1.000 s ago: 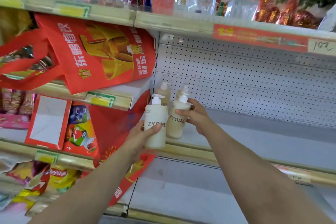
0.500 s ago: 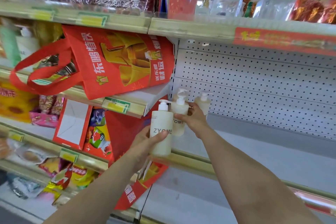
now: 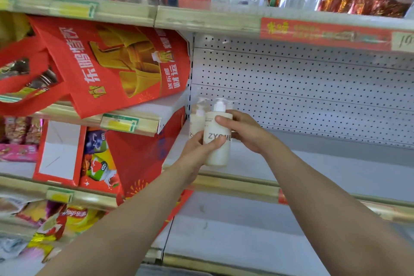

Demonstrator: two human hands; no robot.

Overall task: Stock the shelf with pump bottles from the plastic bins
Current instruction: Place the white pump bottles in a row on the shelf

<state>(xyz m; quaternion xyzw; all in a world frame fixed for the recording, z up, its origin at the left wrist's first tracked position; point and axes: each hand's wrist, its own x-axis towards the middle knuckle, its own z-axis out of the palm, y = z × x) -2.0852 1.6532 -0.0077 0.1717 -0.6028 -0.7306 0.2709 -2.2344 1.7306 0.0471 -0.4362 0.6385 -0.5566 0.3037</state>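
1. We have the cream plastic pump bottle, lettered ZYOME, upright over the front left corner of the white metal shelf. Its base is just behind the shelf's gold front rail. We cannot tell whether the base is touching the shelf yet. If we let go before it sits flat, it could rock forward over the rail and fall.

2. Our left hand is wrapped round the lower body, thumb across the lettering. Our right hand pinches the shoulder, with the thumb in front and the fingers hidden behind. A second pump head shows behind that hand, so we cannot rule out another bottle there. Pulling the hands away carelessly could drag the bottle sideways.

3. A second cream pump bottle stands just behind and to the left, near the perforated white back panel. If we push ours back too hard, the two would likely knock together and the rear one could tip. The pump spouts may also catch on each other if they are turned inward.

4. The red fabric tote bag hangs from the next bay, close to this corner. A left elbow swung wide could snag it.

5. The picture is blurred, which suggests a moving head, so our aim may be off. The plastic bins are out of sight.
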